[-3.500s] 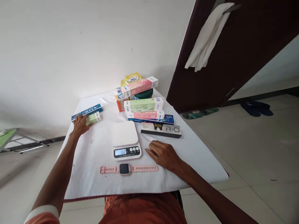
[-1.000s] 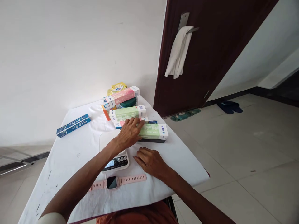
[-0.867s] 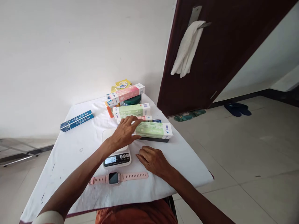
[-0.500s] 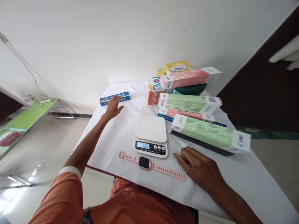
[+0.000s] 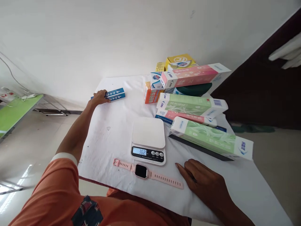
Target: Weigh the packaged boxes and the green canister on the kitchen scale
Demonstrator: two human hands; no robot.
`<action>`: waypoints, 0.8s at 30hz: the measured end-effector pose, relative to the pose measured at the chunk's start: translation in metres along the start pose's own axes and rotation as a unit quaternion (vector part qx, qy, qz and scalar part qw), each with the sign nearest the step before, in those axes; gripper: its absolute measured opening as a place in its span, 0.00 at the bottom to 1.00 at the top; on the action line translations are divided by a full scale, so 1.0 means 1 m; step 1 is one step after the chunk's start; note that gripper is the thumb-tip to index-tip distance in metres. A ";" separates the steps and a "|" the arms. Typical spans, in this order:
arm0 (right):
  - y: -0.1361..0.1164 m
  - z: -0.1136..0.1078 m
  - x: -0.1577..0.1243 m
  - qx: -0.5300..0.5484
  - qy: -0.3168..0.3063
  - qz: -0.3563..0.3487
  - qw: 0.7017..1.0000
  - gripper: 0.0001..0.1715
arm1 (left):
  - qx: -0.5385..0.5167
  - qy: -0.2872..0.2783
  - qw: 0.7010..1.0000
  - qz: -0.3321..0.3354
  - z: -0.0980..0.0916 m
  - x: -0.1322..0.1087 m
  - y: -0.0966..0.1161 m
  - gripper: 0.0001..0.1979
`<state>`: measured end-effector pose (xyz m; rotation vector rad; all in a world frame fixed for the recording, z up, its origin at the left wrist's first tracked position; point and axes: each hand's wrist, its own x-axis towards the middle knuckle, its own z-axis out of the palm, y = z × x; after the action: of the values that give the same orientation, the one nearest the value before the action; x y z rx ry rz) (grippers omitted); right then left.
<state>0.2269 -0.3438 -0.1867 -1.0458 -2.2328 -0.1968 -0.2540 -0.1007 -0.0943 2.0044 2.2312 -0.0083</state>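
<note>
Two slim blue toothpaste boxes (image 5: pixel 117 93) lie side by side at the table's far left. My left hand (image 5: pixel 100 96) curls over their left end, fingers on top and thumb along the near side. My right hand (image 5: pixel 204 182) rests on the cloth with its fingers bent in and thumb stretched out. A small dark spot shows between thumb and fingers; what it is, I cannot make out. Left of that hand lies a pink-strapped smartwatch (image 5: pixel 141 171), face up. Behind the watch a white digital scale (image 5: pixel 148 133) reads 362, with nothing on its plate.
Green-and-white long boxes (image 5: pixel 211 136) and a pink-and-white long box (image 5: pixel 195 75) are piled at the right. Among them are an orange box (image 5: pixel 152 95), yellow boxes (image 5: pixel 180 59) and a dark green lid (image 5: pixel 196 90). A green bench (image 5: pixel 21 110) stands left of the table.
My left hand has slid from the middle of the blue toothpaste boxes to their left end. My right hand stays by the watch. The view has shifted slightly.
</note>
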 end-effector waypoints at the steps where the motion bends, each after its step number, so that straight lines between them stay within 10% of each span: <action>1: -0.001 0.000 0.000 -0.003 0.004 0.006 1.000 0.19 | 0.003 -0.001 1.000 0.005 -0.002 -0.008 -0.001 0.33; 10: 0.000 0.001 -0.002 -0.015 -0.009 0.057 0.998 0.23 | -0.001 -0.021 0.999 0.037 -0.025 -0.114 -0.010 0.35; 16: -0.001 0.002 -0.005 0.011 -0.010 0.064 0.998 0.22 | -0.027 -0.017 0.978 0.206 -0.040 -0.174 0.069 0.32; 24: -0.001 0.000 -0.003 0.012 0.021 0.056 0.998 0.20 | 0.015 -0.050 0.912 0.407 -0.021 -0.172 0.165 0.24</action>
<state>0.2271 -0.3462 -0.1886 -1.1398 -2.1268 -0.1413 -0.0758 -0.2506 -0.0395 2.7026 1.1919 -0.0532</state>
